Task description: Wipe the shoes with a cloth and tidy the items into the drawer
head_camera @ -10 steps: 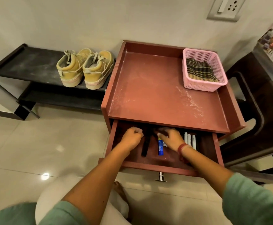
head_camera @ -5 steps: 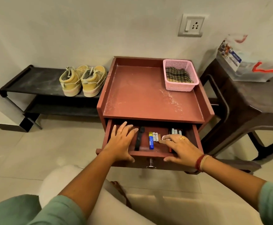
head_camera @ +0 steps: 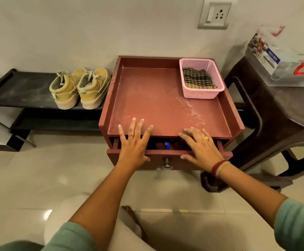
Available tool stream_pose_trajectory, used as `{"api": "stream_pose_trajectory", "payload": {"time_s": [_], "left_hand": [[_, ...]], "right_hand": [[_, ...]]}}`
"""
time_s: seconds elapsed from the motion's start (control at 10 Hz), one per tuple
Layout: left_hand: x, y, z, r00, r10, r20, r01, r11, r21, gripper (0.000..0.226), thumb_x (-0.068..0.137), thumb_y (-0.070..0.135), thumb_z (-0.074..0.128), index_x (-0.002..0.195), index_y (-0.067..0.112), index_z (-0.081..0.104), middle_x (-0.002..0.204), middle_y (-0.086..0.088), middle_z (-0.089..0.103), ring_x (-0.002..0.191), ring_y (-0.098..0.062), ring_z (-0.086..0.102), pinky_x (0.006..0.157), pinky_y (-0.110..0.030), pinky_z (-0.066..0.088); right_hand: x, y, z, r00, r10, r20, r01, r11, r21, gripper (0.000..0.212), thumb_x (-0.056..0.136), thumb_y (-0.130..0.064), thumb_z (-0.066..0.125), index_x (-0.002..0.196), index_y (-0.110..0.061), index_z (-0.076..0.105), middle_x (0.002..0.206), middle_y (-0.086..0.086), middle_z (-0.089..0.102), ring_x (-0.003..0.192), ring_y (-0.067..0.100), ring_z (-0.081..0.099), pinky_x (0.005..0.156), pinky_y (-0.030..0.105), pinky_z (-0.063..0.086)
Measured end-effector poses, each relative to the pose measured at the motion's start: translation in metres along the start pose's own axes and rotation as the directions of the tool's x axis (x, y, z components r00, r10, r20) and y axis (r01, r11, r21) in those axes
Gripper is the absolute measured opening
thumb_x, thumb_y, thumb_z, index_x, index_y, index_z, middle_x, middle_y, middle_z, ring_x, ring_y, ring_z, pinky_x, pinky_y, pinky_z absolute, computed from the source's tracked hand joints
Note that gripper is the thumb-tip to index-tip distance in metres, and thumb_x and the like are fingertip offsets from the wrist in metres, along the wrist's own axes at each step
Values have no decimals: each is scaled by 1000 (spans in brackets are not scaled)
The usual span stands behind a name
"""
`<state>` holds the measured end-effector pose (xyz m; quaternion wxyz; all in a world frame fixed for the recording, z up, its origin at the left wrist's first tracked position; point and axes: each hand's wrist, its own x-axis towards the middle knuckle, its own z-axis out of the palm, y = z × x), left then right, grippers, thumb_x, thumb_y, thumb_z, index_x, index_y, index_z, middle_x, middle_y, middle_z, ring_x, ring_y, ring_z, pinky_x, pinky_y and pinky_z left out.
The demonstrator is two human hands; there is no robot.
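Reddish-brown wood lay nearest: the left hand [head_camera: 134, 142] and right hand [head_camera: 201, 147], both flat, fingers spread and holding nothing, pressed on the drawer [head_camera: 165, 152], which was open by a narrow gap that showed a blue-capped marker [head_camera: 167, 145]. Closing seemed the step in hand, and one even push should finish it. Beyond, the checked cloth [head_camera: 196, 78] lay in the pink basket [head_camera: 200, 93], and the tan shoes [head_camera: 80, 87] stood on the black rack [head_camera: 21, 91].

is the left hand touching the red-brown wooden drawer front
Touching. Head view: the left hand lies open across the red-brown wooden drawer front, thumb against its face.
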<state>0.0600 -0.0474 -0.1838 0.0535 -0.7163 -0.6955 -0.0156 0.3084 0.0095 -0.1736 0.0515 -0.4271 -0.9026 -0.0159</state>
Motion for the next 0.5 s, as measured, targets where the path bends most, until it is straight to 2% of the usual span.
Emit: {"api": "stream_pose_trajectory", "payload": {"time_s": [0.1,0.2,0.3,0.4,0.5], "left_hand": [[17,5,3,999,-48,-8,48,999,-26,120,47,44,90,142,24,21,153,-16,26,145,-39,6,105,-69,-1],[31,10,-1,996,-85,-1,85,995,-45,104,63,39,83,146,22,23,154,-15,22,146,-38,4,106,-68,-5],[39,17,-7,990,-123,72,127,990,-59,88,82,38,68,149,21,13,157,-11,11,147,-34,-9,108,-68,-5],[36,20,-17,986,-141,94,150,984,-98,82,85,39,65,148,21,15,156,-9,15,147,-32,-7,109,-67,-4],[27,12,-23,994,-101,29,104,988,-118,80,82,42,67,146,21,24,153,-8,23,147,-31,0,109,-66,-3]], "right_hand": [[18,4,4,998,58,-24,-58,998,2,70,76,-47,68,136,-21,42,138,6,42,132,27,36,113,47,18],[33,6,6,993,113,-29,-113,994,8,65,77,-41,69,134,-22,44,134,4,45,128,25,40,111,46,24],[41,5,9,989,149,-13,-149,989,20,63,76,-38,69,132,-22,45,132,4,47,125,25,44,108,45,27],[39,-2,-2,985,171,-2,-170,984,58,61,79,-40,66,133,-24,43,134,2,45,126,23,41,108,44,25],[37,-12,-17,981,190,-37,-179,965,190,60,81,-45,63,133,-25,44,135,2,41,128,23,35,107,43,26]]}}
